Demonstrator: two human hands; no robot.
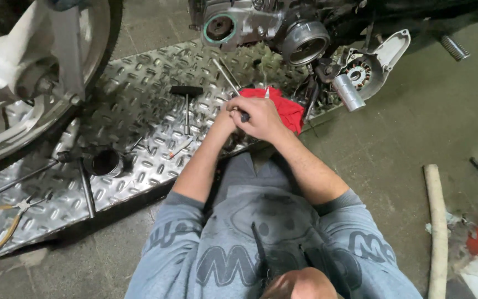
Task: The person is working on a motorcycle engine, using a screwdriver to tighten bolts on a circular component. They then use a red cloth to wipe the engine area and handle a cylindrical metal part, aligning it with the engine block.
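Observation:
Both my hands meet over the edge of a diamond-plate metal ramp [139,94]. My right hand [262,119] lies on top and is closed around the dark handle of a long thin metal rod tool [227,76], whose shaft points up and left toward the engine. My left hand [228,114] is pressed against the right hand from the left, mostly hidden under it, with fingers curled at the same handle. A red rag [285,106] lies just behind the hands.
A motorcycle engine [266,27] with an open round housing sits at the top. Beside it are a white stator cover [373,61] and a silver cylinder [348,92]. On the ramp lie a T-handle wrench [186,102], a black cup [105,162] and yellow-handled pliers [6,218]. A wheel [23,77] stands left, a pale hose [437,221] right.

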